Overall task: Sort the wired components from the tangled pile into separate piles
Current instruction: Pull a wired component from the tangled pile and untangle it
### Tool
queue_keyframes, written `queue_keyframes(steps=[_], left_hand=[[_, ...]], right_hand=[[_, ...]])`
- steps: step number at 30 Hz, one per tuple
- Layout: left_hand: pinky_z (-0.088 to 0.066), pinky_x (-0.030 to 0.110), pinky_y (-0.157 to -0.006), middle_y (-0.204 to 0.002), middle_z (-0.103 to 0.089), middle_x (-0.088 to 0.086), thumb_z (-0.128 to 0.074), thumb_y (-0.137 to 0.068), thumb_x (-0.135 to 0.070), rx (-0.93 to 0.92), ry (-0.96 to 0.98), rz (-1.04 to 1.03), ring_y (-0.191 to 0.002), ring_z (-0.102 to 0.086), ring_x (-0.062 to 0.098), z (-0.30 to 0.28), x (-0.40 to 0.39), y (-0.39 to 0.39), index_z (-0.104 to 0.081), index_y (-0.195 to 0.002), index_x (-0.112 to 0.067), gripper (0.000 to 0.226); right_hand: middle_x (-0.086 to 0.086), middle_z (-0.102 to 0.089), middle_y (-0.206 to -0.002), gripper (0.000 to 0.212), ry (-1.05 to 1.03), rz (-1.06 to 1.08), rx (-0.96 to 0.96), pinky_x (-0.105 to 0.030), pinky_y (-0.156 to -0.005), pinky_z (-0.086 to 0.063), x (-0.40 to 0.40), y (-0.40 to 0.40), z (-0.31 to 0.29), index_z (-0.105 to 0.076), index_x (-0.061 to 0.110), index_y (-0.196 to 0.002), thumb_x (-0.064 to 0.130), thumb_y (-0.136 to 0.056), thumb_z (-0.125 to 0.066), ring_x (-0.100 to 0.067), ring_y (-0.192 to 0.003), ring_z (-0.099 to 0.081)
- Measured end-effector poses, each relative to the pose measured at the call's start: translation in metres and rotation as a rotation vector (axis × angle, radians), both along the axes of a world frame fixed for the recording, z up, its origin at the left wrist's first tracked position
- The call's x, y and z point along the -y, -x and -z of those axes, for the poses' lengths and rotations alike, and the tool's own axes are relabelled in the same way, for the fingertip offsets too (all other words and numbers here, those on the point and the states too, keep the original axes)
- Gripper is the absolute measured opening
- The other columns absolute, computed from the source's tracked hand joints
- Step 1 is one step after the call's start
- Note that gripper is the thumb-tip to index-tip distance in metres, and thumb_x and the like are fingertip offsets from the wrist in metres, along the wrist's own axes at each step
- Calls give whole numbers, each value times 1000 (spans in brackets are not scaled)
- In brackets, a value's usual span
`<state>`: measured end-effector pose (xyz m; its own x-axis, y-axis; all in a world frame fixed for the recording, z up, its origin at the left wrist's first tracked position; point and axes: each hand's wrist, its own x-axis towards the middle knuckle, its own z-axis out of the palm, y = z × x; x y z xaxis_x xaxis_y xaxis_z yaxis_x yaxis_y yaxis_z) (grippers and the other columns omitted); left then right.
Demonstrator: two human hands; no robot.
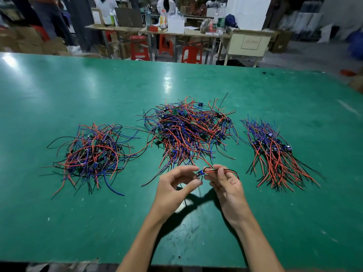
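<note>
Green table (pixel 98 222) carries three wire piles. Near the middle pile (pixel 188 132), left hand (pixel 174 190) and right hand (pixel 225 185) both pinch one wired part (pixel 200 174).

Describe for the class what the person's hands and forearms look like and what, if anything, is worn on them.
Both forearms are bare up to the bottom edge of the picture: no sleeves show. The left hand and the right hand wear no gloves, and no ring, watch or wristband can be seen. The fingernails look short. No markings show on either arm.
</note>
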<state>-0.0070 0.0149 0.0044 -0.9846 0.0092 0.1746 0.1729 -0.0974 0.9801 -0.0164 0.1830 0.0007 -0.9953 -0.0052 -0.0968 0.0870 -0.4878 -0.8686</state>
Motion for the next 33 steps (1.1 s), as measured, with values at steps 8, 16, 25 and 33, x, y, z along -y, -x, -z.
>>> queue_keyframes(steps=[8,16,25,33], left_hand=[[-45,9,-82,-73,-74,-11,-91,-69,-11,-195,244,-275,-79,-73,3,5,-2,-7,-63,-115,-38,60],[-51,31,-79,-101,-66,-13,-78,-87,-20,-474,677,-147,-84,-56,4,11,-3,-8,-59,-139,-31,56],[-45,18,-80,-97,-63,-12,-76,-90,-21,-337,522,-116,-88,-61,8,2,5,3,-75,-108,-30,20],[-48,19,-74,-87,-72,-2,-59,-101,-24,-215,488,-34,-78,-66,8,-41,36,24,-60,-97,-12,13]], right_hand=[[-13,-75,-97,12,119,-8,-24,-26,-84,-57,-7,2,9,-56,13,-101,23,-97,-51,-27,-108,-72],[-12,-75,-91,15,-38,-28,-62,-28,-76,-58,5,-3,8,-67,19,-94,25,-97,-53,-21,-87,-73],[-14,-76,-109,14,-153,-91,-120,-20,-83,-52,5,-7,1,-65,19,-99,29,-96,-54,-15,-97,-71],[-7,-71,-127,43,-158,-104,-128,-28,-89,-48,1,-4,-1,-58,17,-135,32,-94,-62,-13,-100,-66]])
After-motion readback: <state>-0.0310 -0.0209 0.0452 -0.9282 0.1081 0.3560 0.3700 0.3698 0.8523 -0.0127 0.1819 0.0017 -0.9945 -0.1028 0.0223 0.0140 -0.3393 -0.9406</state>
